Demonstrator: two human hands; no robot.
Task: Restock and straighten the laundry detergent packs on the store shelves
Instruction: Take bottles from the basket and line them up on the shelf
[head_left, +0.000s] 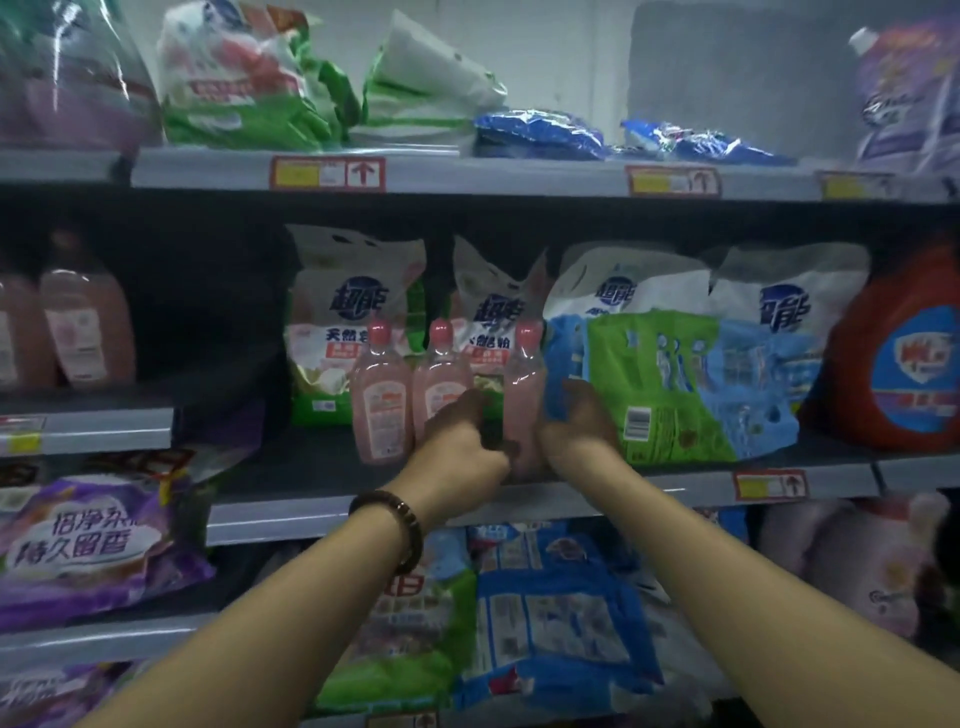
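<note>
Both hands are up at a tall pink bottle with a pink cap, standing upright at the front of the middle shelf. The left hand, a dark beaded bracelet on its wrist, has curled fingers round the bottle's lower left side. The right hand is cupped against the bottle's right side with its thumb raised, but I cannot tell whether it actually closes on it. Just right of the bottle, touching that hand, a blue-and-green detergent pack leans back. Behind the bottle stand white-and-green detergent packs. Two matching bottles stand just left of it, and a red jug stands far to its right.
</note>
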